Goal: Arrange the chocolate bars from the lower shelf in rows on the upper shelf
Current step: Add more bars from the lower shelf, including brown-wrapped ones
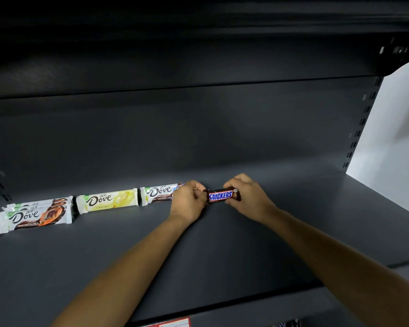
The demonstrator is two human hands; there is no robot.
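A brown Snickers bar (223, 195) lies lengthwise near the back of the dark upper shelf (222, 251). My left hand (189, 199) pinches its left end and my right hand (247, 194) grips its right end. To the left runs a row of Dove bars: a white-and-blue one (158, 193) partly hidden by my left hand, a yellow one (107, 200), and a small stack of orange-brown ones (34, 217) at the far left.
The shelf's back panel (198, 128) rises just behind the row. A slotted upright (359, 128) and a white wall (397, 138) bound the right side. A red-and-white price label (172, 323) sits on the shelf's front edge.
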